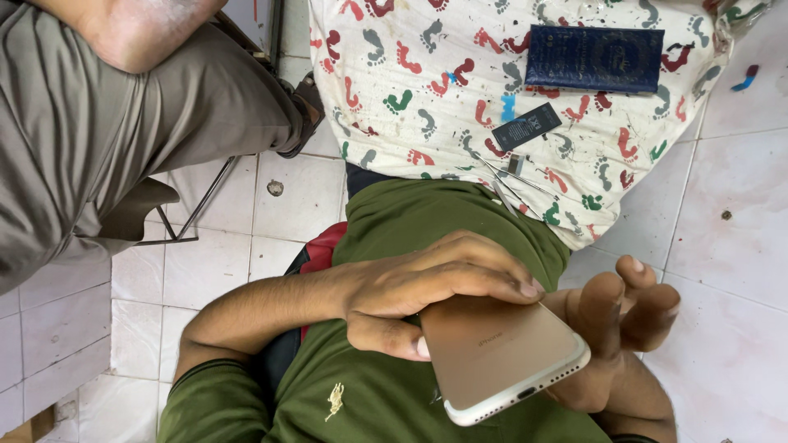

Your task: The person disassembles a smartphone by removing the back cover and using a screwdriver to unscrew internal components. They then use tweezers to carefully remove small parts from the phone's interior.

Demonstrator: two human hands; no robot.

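The gold smartphone (501, 353) lies closest to the lens, back side up, its bottom edge with the port and speaker holes facing the camera. Everything else is placed from it. To its left and over its top edge, the left hand (427, 291) grips it — fingers curled across the back, thumb pressed under the near side. To its right, the right hand (616, 328) supports the far edge from beneath, fingers half open and spread rather than clamped; how much of the palm touches the case is hidden. Beneath the phone is the person's green shirt (369, 394).

Beyond the phone, a cloth printed with coloured footprints (443, 90) carries a small black battery-like part (526, 126), thin metal tweezers (513, 189) and, farther right, a dark blue case (594, 57). Well to the left, another person's trousered leg (98, 139) rests by a stool.

The step looks like turning and inspecting the handset before opening it — a judgement only. The next move would call for a steady grip by the left hand while the right frees itself to take a tool from the cloth.
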